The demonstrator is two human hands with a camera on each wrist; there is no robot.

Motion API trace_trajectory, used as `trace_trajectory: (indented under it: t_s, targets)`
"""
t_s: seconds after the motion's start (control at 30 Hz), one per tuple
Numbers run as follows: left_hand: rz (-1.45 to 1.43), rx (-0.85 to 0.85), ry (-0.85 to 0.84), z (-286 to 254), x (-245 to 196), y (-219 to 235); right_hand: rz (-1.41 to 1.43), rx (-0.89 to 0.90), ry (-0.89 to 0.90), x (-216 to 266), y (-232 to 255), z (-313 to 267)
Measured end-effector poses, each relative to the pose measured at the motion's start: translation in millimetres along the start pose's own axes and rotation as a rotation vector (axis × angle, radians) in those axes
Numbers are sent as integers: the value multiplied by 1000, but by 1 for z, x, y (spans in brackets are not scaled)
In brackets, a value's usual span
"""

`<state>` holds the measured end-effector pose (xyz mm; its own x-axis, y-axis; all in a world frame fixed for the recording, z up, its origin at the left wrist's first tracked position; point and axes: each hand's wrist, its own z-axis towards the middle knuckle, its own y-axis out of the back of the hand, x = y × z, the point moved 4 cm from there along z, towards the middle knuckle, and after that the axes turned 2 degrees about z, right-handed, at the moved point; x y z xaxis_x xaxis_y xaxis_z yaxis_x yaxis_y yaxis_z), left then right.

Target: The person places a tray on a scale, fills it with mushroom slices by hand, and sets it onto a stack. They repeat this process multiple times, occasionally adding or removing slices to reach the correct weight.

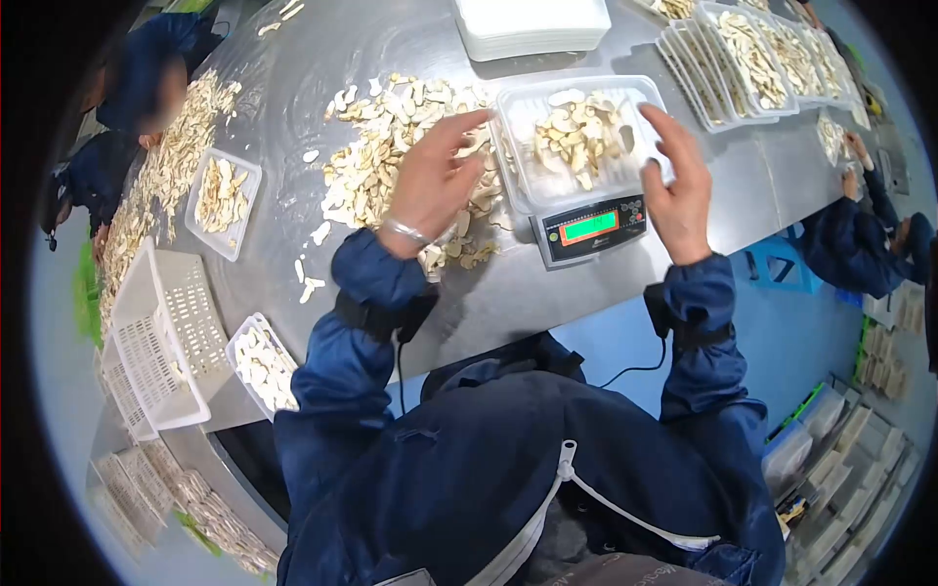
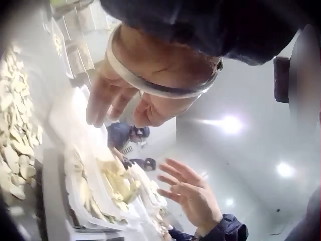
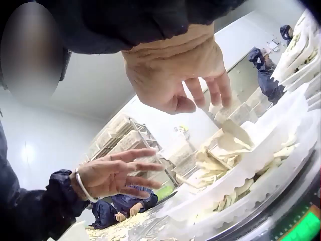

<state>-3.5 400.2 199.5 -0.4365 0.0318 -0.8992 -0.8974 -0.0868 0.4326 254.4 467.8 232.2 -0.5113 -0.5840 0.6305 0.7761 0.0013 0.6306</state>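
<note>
A clear plastic tray [image 1: 528, 186] of pale mushroom-like slices [image 1: 576, 137] sits on a digital scale [image 1: 586, 234] with a lit green display. In the right wrist view, this tray [image 3: 241, 178] rests in another one with more slices beneath. My left hand [image 1: 437, 181] hovers at the tray's left side, fingers loosely bent and holding nothing. On the opposite side is my right hand [image 1: 681, 190], its fingers spread near the rim and also holding nothing. A loose slice [image 3: 234, 135] stands up above the others below the right fingertips.
A heap of slices [image 1: 376, 161] lies left of the scale. Stacked white trays [image 1: 532, 29] stand behind it, filled trays [image 1: 752, 59] at the back right. A white basket [image 1: 176, 332] and two smaller filled trays are on the left. Other people work around the metal table [image 1: 283, 117].
</note>
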Motion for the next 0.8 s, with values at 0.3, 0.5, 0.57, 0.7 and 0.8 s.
trace_trajectory:
  t_s: [0.3, 0.5, 0.57, 0.7, 0.8]
  targets:
    - [669, -465, 558, -204, 214, 125, 342, 454, 125, 59, -82, -80]
    - [353, -437, 540, -213, 238, 108, 250, 510, 30, 65, -175, -64]
    - [56, -299, 616, -178, 192, 100, 220, 412, 14, 61, -199, -47]
    - [305, -515, 346, -142, 207, 148, 49, 285, -42, 39, -253, -15]
    - [635, -427, 288, -123, 219, 168, -75, 213, -154, 23, -283, 10]
